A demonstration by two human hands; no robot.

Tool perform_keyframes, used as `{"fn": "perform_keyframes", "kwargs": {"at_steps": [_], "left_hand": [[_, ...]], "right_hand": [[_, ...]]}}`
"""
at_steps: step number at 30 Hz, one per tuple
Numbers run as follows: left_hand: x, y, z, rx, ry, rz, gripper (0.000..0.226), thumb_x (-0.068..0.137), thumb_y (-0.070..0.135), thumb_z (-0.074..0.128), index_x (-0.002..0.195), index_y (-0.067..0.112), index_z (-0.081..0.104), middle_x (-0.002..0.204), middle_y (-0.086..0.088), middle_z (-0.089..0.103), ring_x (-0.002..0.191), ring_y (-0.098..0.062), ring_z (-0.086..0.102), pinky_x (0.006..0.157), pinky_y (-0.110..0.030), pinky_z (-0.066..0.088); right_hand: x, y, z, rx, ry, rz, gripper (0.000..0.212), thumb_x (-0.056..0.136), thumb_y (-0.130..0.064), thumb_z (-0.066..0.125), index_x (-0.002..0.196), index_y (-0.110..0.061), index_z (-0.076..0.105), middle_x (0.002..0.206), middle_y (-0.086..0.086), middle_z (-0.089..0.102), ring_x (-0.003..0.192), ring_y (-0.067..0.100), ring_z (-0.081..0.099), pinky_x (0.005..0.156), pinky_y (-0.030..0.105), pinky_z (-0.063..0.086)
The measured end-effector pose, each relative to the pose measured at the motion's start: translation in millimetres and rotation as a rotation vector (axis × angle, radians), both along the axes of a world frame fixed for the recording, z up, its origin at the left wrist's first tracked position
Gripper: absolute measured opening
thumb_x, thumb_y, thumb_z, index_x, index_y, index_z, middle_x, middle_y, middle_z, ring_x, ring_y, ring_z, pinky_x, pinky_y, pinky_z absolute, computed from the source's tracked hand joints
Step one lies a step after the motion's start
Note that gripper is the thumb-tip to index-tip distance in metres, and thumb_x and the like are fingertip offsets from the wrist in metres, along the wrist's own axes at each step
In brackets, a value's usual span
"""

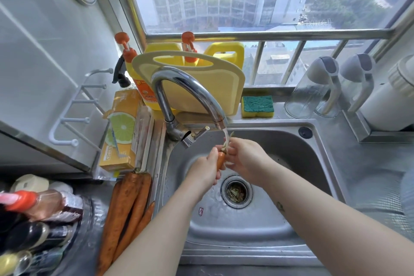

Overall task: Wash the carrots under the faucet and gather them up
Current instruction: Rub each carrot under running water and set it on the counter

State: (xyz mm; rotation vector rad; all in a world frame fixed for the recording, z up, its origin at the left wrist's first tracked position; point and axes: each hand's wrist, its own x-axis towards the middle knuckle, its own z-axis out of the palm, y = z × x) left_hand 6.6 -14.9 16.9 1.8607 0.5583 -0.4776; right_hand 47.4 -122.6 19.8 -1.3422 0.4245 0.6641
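Water runs from the chrome faucet (pixel 190 89) into the steel sink (pixel 291 148). Under the stream I hold a small orange carrot (pixel 220 160), stem end up. My left hand (pixel 205 169) is wrapped around its lower part, which the hand hides. My right hand (pixel 245 155) grips the stem end on the right side. Three unwashed carrots (pixel 125 210) lie side by side on the counter left of the sink, tips toward me.
A drain strainer (pixel 236 191) with scraps sits in the sink floor. A yellow cutting board (pixel 201 87), detergent jugs and a sponge (pixel 257 106) stand behind the faucet. An orange box (pixel 121 132) lies at left, bottles (pixel 33 219) at near left, clear jugs (pixel 313 94) at right.
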Motion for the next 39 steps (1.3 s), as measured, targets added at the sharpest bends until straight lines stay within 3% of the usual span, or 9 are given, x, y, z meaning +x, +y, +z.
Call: {"fn": "perform_keyframes", "kwargs": {"at_steps": [5,9,13,17,19,23,28,34,39], "left_hand": [[-4.2,11.5,-1.5,0.052,-0.023,0.049,0.056,0.101,0.043,0.024,0.072,0.01,0.059,0.055,0.0,0.049,0.046,-0.012,0.043,0.037,-0.013,0.035],[-3.1,8.2,-2.9,0.057,-0.027,0.018,0.056,0.1,0.045,0.025,0.077,0.01,0.062,0.057,0.001,0.05,0.049,-0.013,0.046,0.049,-0.022,0.039],[1.0,-3.7,1.3,0.054,-0.023,-0.046,0.055,0.099,0.046,0.024,0.082,0.012,0.063,0.059,0.002,0.052,0.051,-0.013,0.047,0.057,-0.025,0.041],[6.0,-15.7,3.7,0.045,-0.059,-0.108,0.049,0.099,0.047,0.025,0.101,0.02,0.065,0.067,0.002,0.056,0.059,-0.013,0.05,0.064,-0.027,0.044],[6.8,-20.0,2.8,-0.003,-0.075,-0.114,0.043,0.1,0.045,0.027,0.109,0.022,0.062,0.071,0.001,0.056,0.059,-0.011,0.05,0.059,-0.024,0.043],[2.2,-17.7,-0.3,-0.214,-0.043,-0.06,0.035,0.102,0.036,0.03,0.109,0.014,0.058,0.077,-0.001,0.055,0.064,-0.012,0.052,0.064,-0.027,0.05],[-10.2,-5.7,1.4,-0.503,-0.011,-0.044,0.025,0.103,0.021,0.032,0.099,0.018,0.056,0.079,-0.002,0.051,0.064,-0.009,0.048,0.06,-0.022,0.045],[-13.0,-7.1,2.8,-0.234,-0.145,-0.068,0.036,0.101,0.037,0.032,0.078,0.016,0.051,0.059,0.003,0.04,0.045,-0.008,0.033,0.046,-0.024,0.027],[-15.0,-2.1,2.1,-0.394,0.008,0.177,0.057,0.098,0.053,0.024,0.065,0.015,0.05,0.043,0.005,0.036,0.035,-0.008,0.029,0.04,-0.02,0.024]], "right_hand": [[0.4,5.7,-4.2,-0.334,-0.336,0.235,0.019,0.083,0.005,0.046,0.085,0.002,0.065,0.085,0.019,0.07,0.076,0.028,0.068,0.081,0.044,0.057],[1.4,-4.1,-0.8,-0.533,-0.45,0.299,0.012,0.079,0.004,0.062,0.087,-0.003,0.069,0.082,0.012,0.074,0.07,0.017,0.072,0.078,0.035,0.059],[-1.3,-18.0,7.7,-0.67,-0.514,0.231,0.013,0.071,-0.003,0.074,0.072,-0.012,0.065,0.07,0.001,0.07,0.055,0.007,0.065,0.052,0.015,0.053],[-0.7,-33.3,7.2,-0.762,-0.532,0.235,0.008,0.075,-0.013,0.074,0.077,-0.018,0.068,0.074,-0.004,0.069,0.069,0.005,0.064,0.063,0.015,0.047],[-1.5,-36.6,6.1,-0.714,-0.496,0.252,0.008,0.083,-0.012,0.066,0.088,-0.014,0.073,0.08,-0.001,0.07,0.078,0.01,0.066,0.075,0.023,0.051],[-9.9,-30.8,8.0,-0.197,-0.201,0.163,0.022,0.098,-0.007,0.043,0.101,-0.014,0.064,0.089,0.006,0.066,0.083,0.018,0.063,0.085,0.04,0.052],[-15.5,-18.5,3.1,0.141,-0.077,0.142,0.022,0.099,-0.009,0.041,0.092,-0.008,0.062,0.096,0.014,0.058,0.076,0.023,0.052,0.06,0.028,0.046],[-12.5,0.0,-7.2,0.028,-0.145,0.093,0.033,0.096,-0.027,0.052,0.079,-0.002,0.067,0.081,0.024,0.06,0.054,0.022,0.052,0.051,0.025,0.049],[-17.1,8.6,-16.3,-0.065,-0.245,0.223,0.052,0.091,-0.04,0.049,0.097,0.011,0.062,0.079,0.021,0.055,0.07,0.026,0.05,0.07,0.044,0.047]]}}
